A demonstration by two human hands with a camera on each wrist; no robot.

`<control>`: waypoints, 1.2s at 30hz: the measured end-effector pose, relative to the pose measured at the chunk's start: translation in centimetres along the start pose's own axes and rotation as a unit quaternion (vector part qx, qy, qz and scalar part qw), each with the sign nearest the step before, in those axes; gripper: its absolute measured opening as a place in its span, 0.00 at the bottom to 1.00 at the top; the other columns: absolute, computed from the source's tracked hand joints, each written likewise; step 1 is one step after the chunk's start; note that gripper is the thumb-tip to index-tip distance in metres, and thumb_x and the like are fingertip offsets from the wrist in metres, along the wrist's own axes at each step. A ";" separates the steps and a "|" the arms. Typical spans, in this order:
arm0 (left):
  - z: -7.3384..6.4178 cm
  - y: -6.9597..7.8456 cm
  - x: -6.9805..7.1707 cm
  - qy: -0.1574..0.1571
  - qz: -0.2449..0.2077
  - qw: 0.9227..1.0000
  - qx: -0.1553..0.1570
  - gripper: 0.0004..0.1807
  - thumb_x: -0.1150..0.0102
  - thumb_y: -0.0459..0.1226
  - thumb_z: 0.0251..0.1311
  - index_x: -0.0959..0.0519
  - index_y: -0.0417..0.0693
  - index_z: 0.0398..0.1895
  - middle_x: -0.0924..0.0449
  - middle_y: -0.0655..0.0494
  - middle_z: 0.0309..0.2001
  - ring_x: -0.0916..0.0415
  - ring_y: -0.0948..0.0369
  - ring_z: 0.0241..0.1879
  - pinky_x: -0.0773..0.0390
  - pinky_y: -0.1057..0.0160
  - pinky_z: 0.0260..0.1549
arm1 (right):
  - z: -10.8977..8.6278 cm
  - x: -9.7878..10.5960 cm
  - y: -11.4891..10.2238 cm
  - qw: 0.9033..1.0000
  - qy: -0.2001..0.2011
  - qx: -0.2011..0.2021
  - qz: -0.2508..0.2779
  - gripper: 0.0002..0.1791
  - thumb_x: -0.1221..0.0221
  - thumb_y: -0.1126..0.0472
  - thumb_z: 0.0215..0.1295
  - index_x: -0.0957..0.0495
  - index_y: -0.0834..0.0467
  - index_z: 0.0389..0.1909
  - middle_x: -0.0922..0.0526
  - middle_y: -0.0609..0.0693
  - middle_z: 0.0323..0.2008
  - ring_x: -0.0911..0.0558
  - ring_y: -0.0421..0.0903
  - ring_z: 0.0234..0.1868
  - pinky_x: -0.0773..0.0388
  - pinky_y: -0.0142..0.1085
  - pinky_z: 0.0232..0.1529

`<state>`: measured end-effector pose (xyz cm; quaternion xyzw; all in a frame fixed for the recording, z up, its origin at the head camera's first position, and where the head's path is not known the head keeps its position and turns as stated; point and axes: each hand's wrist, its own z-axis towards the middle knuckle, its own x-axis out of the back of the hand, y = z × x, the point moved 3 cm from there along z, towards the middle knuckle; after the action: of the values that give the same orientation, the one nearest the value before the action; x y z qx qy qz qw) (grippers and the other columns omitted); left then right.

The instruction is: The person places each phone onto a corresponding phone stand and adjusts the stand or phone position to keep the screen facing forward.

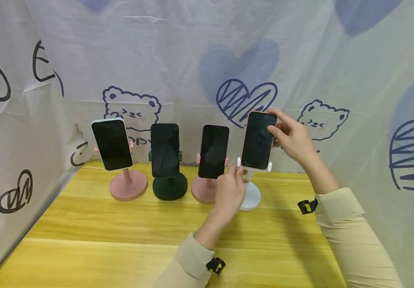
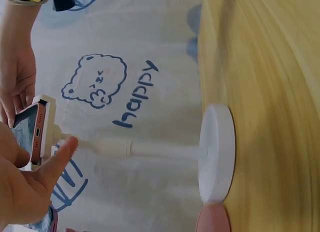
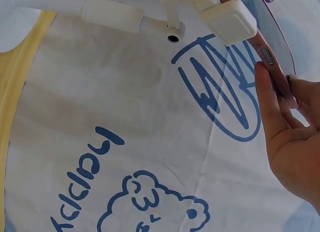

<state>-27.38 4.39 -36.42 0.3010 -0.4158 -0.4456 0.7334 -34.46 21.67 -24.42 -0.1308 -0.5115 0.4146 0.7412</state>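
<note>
A phone with a pink frame and dark screen (image 1: pixel 258 141) sits upright in the clamp of a white phone stand (image 1: pixel 252 199). My right hand (image 1: pixel 295 140) pinches the phone's upper right side, thumb on the screen and fingers behind, as the right wrist view also shows. At the lower left of the clamp, my left hand (image 1: pixel 228 191) holds the stand's holder. In the left wrist view, the left index finger (image 2: pixel 61 157) reaches behind the holder near the neck while the thumb lies at the front; the exact contact is partly hidden.
Left of the white stand, a row holds a pink stand (image 1: pixel 202 191), a dark green stand (image 1: pixel 169 188) and another pink stand (image 1: pixel 128 187), each bearing a dark-screened phone. All stand on a yellow wood-grain table (image 1: pixel 113 236) before a printed cloth (image 1: pixel 178 52).
</note>
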 end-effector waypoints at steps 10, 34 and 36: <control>0.0 0.0 -0.7 0.011 -0.257 0.961 0.098 0.20 0.56 0.37 0.83 0.23 0.29 0.61 0.12 0.38 0.44 0.10 0.49 0.42 0.13 0.61 0.44 | -0.3 -0.1 0.3 0.999 -0.011 -0.017 0.037 0.28 0.44 0.59 0.80 0.32 0.45 0.77 0.13 0.65 0.44 0.13 0.54 0.40 0.12 0.35 0.35; 0.1 -0.7 -1.3 0.025 -0.360 0.916 0.174 0.17 0.53 0.36 0.81 0.27 0.28 0.59 0.13 0.36 0.42 0.11 0.48 0.43 0.13 0.60 0.46 | -1.0 -0.2 0.6 0.999 0.000 0.023 0.045 0.29 0.42 0.63 0.78 0.31 0.46 0.76 0.18 0.61 0.32 0.16 0.41 0.33 0.13 0.32 0.33; 0.1 -0.7 -1.3 0.026 -0.361 0.916 0.170 0.17 0.53 0.36 0.81 0.27 0.27 0.59 0.13 0.35 0.43 0.11 0.46 0.44 0.13 0.59 0.46 | -1.1 -0.1 0.6 0.999 0.002 0.023 0.042 0.29 0.42 0.64 0.78 0.30 0.46 0.76 0.19 0.61 0.30 0.17 0.42 0.32 0.12 0.33 0.33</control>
<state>-28.10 5.30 -37.36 0.5625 -0.3295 -0.5946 0.4706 -33.83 22.17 -25.32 -0.1356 -0.4943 0.4570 0.7270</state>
